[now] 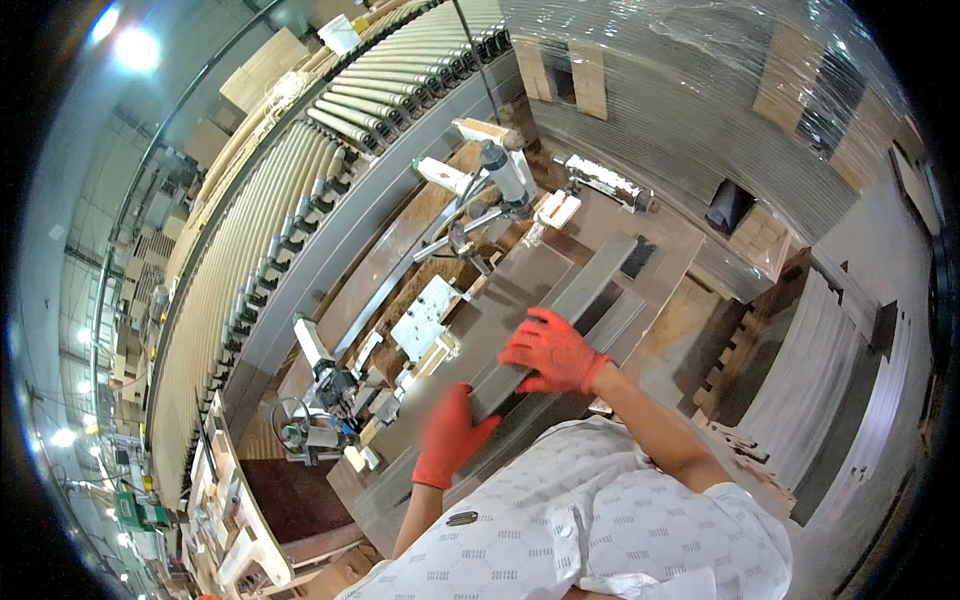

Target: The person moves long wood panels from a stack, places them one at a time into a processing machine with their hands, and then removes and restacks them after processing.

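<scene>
A long, narrow grey board lies slantwise in front of me, from lower left to upper right. My right hand, in a red glove, is closed over its middle, fingers across the top and thumb by the near edge. Farther left, my red-gloved left hand grips the same board, its thumb pointing right; a blur covers part of the area by its fingertips. Another grey strip lies alongside, nearer my body. Beyond the hands is a machine table with a white metal plate and clamp-like fittings.
A grey cylinder on a metal arm stands over the machine. Left of it runs a roller conveyor. Film-wrapped stacked panels rise at the far right. Long pale boards are piled at the right. A wooden-edged table sits lower left.
</scene>
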